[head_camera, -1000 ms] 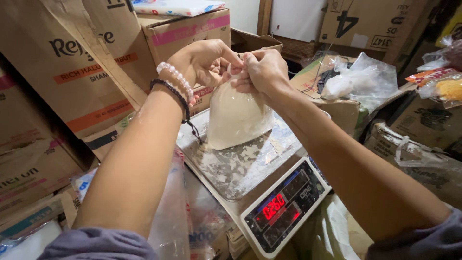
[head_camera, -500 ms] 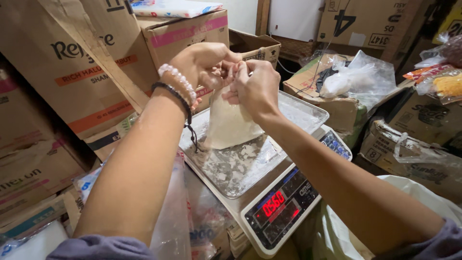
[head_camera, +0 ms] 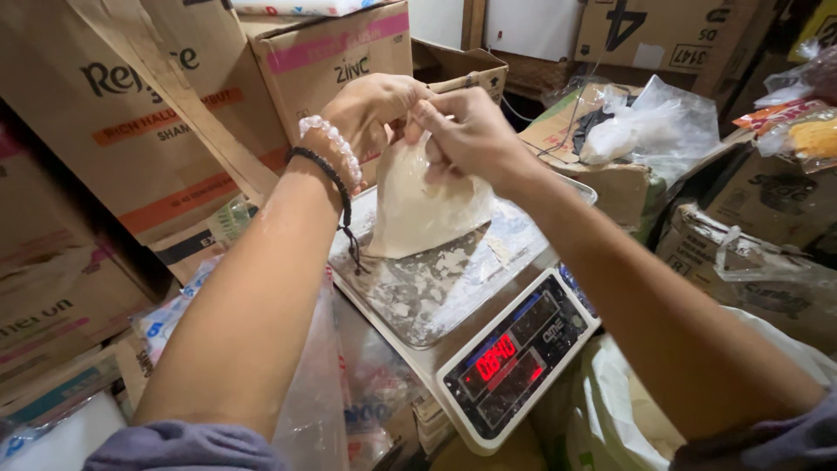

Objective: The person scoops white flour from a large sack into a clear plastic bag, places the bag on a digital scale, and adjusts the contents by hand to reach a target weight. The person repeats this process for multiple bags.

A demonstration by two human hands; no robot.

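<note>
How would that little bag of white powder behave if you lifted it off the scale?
The bag of white powder would probably sag and shift, since its thin plastic bulges below where the left hand and right hand pinch its neck. It looks fairly dense. Powder dusting the scale tray may make it slippery.

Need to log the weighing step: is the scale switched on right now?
On. The scale shows lit red digits on its front display, while the bag of white powder rests on its metal pan.

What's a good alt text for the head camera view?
Two bare hands, left hand and right hand, pinch the top of a clear bag of white powder resting on a dusty digital scale, with cardboard boxes stacked around.
</note>
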